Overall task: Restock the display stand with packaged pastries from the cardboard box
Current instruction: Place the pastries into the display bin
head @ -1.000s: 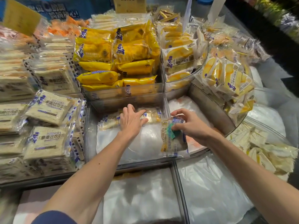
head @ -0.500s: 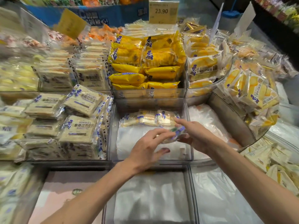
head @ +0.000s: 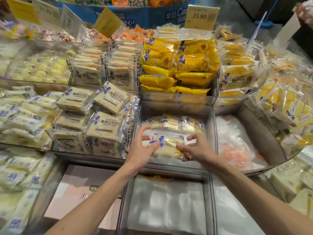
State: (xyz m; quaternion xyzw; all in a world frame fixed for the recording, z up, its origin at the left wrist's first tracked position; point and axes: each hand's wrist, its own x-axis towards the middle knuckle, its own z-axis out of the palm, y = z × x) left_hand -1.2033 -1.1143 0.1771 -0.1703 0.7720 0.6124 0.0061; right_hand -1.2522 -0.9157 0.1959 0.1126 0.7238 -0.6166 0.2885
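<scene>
A clear-wrapped pastry packet (head: 168, 144) with blue print lies flat in the middle acrylic bin (head: 210, 133) of the display stand. My left hand (head: 141, 150) grips its left end and my right hand (head: 196, 150) pinches its right end. Behind it, a row of similar pastry packets (head: 176, 123) stands along the bin's back wall. White plastic lining shows under the packet. The cardboard box is not in view.
Yellow bread packs (head: 177, 68) fill the tier above. Square toast packets (head: 101, 116) crowd the bin to the left. The right-hand bin (head: 260, 133) holds only crumpled plastic. Lower bins (head: 167, 204) near me hold white lining. A price sign (head: 200, 16) reads 23.90.
My right hand brought a packet from upright at the bin's right side down into the bin. My left hand left the back row and took the packet's left end. The camera tilted up.
</scene>
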